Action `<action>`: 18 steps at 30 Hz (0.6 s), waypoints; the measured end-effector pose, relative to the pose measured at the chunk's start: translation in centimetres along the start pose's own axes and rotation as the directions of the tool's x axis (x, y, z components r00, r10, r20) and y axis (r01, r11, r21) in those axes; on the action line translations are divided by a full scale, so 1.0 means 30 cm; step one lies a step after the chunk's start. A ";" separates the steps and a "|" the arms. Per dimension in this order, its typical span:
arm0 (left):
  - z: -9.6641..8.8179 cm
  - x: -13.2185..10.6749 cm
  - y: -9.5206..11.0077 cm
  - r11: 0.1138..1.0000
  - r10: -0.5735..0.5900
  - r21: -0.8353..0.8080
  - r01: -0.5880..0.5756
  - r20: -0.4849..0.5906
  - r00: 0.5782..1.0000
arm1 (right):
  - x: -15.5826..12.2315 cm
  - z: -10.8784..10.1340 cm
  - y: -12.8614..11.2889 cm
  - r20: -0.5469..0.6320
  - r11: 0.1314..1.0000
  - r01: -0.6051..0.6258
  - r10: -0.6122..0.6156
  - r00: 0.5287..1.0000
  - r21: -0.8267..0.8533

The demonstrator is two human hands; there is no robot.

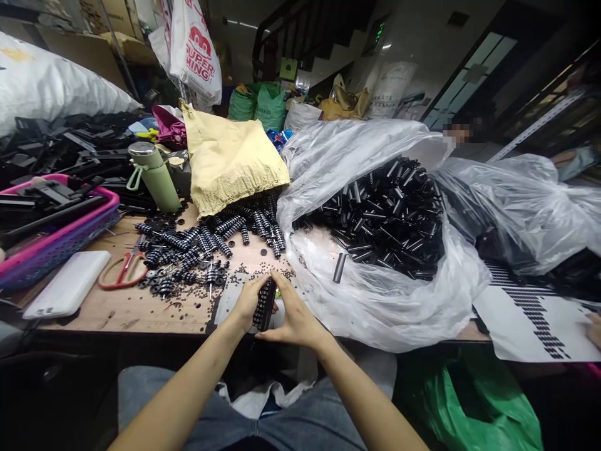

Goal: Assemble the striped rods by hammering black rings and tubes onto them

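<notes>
At the table's front edge, my left hand (248, 303) and my right hand (295, 312) grip a black block with rows of small white marks (263, 305) between them. My fingers close on its two long sides; its exact kind I cannot make out. Under it lies a pale sheet (228, 299). To the left is a heap of black ribbed rollers with white marks (188, 241), some on thin metal pins. Tiny dark rings (188, 294) are scattered around the heap. On the right, a clear plastic bag (366, 313) lies open, full of short black tubes (385, 219).
Red-handled scissors (124, 272), a white case (68, 285), a green flask (157, 178) and a pink-rimmed basket (110, 199) stand left. A yellow sack (235, 156) sits behind the rollers. At far right, a person's hand (594, 329) touches a white sheet of black pieces (516, 332).
</notes>
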State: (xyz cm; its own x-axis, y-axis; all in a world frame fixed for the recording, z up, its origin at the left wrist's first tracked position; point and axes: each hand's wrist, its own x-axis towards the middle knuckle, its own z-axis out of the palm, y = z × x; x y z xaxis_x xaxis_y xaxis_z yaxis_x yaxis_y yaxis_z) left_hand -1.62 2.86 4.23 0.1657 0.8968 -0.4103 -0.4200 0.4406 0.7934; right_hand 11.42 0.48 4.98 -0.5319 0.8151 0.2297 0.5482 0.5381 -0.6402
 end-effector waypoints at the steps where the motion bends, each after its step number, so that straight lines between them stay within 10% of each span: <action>1: 0.003 -0.004 -0.001 1.000 -0.019 0.000 0.019 0.007 1.000 | -0.001 0.007 0.003 0.002 1.000 -0.004 0.004 1.000 0.002; 18: -0.037 0.018 -0.055 0.981 -0.065 0.180 0.071 -0.035 0.997 | -0.010 0.117 0.027 -0.084 0.976 -0.190 0.199 0.976 0.107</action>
State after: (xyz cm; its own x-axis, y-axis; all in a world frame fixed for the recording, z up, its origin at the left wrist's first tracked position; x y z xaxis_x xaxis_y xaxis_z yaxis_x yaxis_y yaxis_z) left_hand -1.83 2.57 2.18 0.1614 0.8641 -0.4768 -0.2402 0.5030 0.8302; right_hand 9.75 -0.09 1.81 -0.3554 0.9212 0.1584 0.5669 0.3472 -0.7470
